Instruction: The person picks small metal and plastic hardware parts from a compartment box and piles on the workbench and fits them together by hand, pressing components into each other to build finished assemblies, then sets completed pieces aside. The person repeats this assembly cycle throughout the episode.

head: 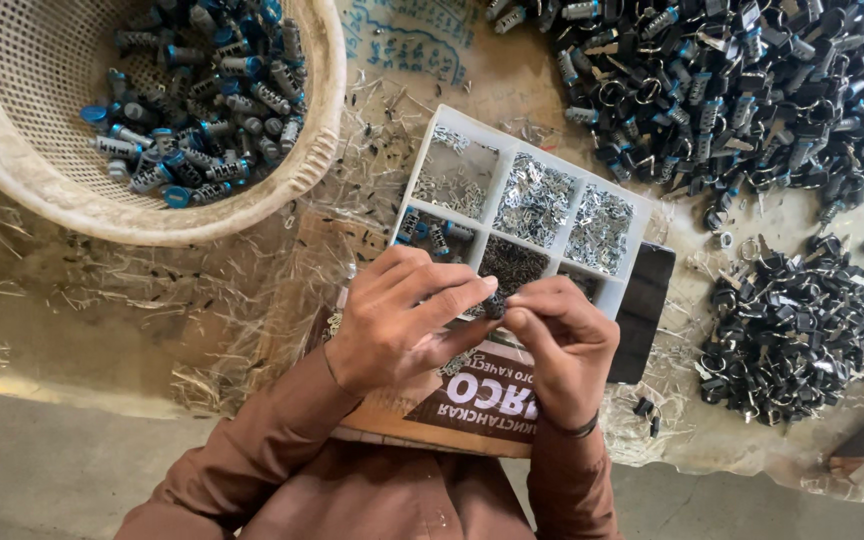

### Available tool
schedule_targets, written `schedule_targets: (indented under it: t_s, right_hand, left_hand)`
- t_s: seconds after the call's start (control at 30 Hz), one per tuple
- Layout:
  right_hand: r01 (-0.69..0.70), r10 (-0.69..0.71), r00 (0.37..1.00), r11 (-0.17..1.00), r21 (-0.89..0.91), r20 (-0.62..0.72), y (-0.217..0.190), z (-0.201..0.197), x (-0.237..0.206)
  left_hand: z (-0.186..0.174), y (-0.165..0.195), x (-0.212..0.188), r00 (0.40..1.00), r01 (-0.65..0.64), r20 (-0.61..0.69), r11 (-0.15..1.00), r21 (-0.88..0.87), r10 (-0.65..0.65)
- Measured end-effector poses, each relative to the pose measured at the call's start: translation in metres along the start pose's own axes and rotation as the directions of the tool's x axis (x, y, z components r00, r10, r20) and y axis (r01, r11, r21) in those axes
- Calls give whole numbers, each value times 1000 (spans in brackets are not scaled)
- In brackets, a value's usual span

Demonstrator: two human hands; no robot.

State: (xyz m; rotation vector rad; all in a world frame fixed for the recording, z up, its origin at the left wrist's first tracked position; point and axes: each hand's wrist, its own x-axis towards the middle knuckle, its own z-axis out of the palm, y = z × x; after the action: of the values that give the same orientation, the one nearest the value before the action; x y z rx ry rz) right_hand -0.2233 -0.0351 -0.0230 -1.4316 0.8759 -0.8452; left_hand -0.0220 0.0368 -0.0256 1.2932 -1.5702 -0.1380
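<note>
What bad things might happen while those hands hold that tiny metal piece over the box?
The small dark part is pinched only at the fingertips of the left hand and right hand. If it slips, it could drop into the wrong compartment of the white tray.

The tray rests on a cardboard box in the lap, so a knee bump might tip the tiny pieces out.

Spilled pieces would likely vanish among the clear plastic scraps.

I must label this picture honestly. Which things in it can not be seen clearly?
Head view:
- small dark part: mostly covered by fingertips of left hand and right hand; its shape is unclear.
- compartment tray: contents too small to identify; hands hide the near edge.
- basket: cut off by the top and left edges.
</note>
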Motion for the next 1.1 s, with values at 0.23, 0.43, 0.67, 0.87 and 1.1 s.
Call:
schedule_targets:
  t_s: [0.23, 0.43, 0.67, 0.87, 1.1]
  right_hand:
    - [154, -181, 983, 888, -434, -21, -11, 5, 6]
    - [200, -375, 925, 619, -759, -62, -24, 12, 9]
    - [-11, 3, 999, 970, -243, -36, -25, 5, -29]
    - [-139, 143, 989, 986, 91, -46, -22, 3, -56]
    - [-61, 66, 998, 983, 174, -24, -6, -3, -67]
  left_hand:
    - [0, 2, 0, 1000, 17, -22, 1000, -22, -18]
    - [0, 7, 1, 999, 38, -36, 999, 13, -38]
    - [3, 21, 1, 996, 21, 88, 997, -74, -14]
    - [12, 29, -6, 989, -27, 137, 987, -157, 49]
    - [21, 34, -10, 987, -98, 113, 982, -160, 117]
